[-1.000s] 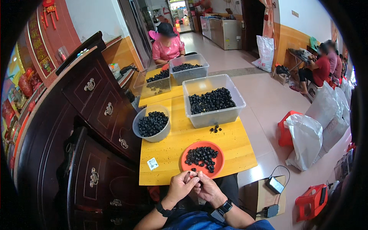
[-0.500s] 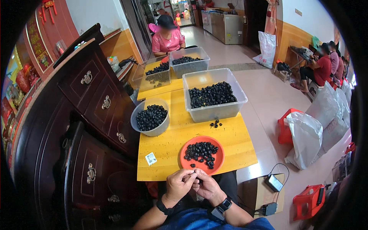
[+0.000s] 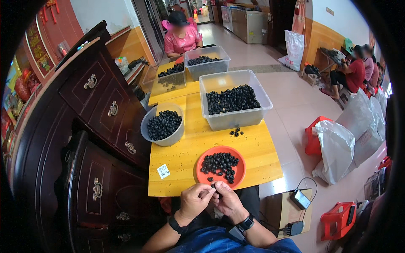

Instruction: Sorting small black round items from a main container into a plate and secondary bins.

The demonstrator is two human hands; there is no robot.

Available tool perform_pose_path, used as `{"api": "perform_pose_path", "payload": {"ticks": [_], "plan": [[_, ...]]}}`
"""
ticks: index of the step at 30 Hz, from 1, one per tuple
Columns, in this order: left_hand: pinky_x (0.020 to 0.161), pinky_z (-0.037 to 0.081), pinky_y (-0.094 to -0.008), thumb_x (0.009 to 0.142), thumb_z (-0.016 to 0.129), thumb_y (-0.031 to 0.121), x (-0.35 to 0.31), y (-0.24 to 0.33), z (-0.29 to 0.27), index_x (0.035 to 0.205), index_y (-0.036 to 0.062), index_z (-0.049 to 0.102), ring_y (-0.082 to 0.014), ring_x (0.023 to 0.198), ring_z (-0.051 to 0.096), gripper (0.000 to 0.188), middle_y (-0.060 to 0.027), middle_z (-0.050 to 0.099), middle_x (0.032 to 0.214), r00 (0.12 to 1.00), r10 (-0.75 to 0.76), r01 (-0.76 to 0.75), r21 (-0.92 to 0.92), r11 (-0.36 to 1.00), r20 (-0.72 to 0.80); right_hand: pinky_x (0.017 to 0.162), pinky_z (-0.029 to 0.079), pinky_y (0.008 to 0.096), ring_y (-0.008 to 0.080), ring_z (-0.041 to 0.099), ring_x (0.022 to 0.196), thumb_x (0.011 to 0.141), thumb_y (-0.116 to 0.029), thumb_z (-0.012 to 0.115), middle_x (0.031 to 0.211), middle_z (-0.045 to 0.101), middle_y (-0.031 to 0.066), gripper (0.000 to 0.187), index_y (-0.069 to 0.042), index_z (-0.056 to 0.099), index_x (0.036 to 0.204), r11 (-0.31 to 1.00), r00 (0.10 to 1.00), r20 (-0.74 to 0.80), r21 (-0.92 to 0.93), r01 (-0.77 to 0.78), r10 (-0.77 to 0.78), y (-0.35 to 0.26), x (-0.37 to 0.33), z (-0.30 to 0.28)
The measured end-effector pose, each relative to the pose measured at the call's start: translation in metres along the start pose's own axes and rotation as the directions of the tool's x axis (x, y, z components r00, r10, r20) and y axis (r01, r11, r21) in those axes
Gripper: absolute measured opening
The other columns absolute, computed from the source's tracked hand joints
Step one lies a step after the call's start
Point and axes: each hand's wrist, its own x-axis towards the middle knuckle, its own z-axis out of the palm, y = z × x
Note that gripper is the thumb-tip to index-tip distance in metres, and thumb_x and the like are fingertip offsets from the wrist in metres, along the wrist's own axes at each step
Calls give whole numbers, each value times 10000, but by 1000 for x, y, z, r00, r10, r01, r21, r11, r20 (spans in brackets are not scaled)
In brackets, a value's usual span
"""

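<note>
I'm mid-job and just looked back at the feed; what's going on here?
Someone seated at a yellow table has a small black piece at their fingertips: the right hand pinches it and the left hand meets it. Just beyond is an orange-red plate of similar pieces. A large clear bin and round tub hold many more, with a few loose by the bin. Another person in pink sits beyond the far bins.
</note>
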Motion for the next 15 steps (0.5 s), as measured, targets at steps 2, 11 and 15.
{"api": "perform_pose_path", "payload": {"ticks": [2,11,15], "plan": [[512,452,-296,831,786,117,-2,0,-4,882,37,632,-161,529,572,181,-69,607,653,984,-164,163,13,987,75,555,433,210,73,517,656,999,-250,612,817,605,-4,182,-70,637,1015,1000,1000,0,1,15,-15,-1,-2,-2],[775,489,-283,972,605,209,4,-20,-21,1057,-2,574,-97,819,558,229,-35,602,875,911,-289,328,-92,940,295,564,414,209,78,489,683,1038,-277,537,947,602,12,204,-101,582,1132,993,997,-47,-102,63,-68,-9,-2,-4],[687,463,-286,986,583,224,20,-10,-29,1056,-4,579,-97,741,538,239,-34,591,800,887,-275,318,-58,946,370,556,406,206,67,471,670,1030,-303,553,921,605,4,185,-122,567,997,993,995,-37,-70,94,-97,-13,0,6]]}}
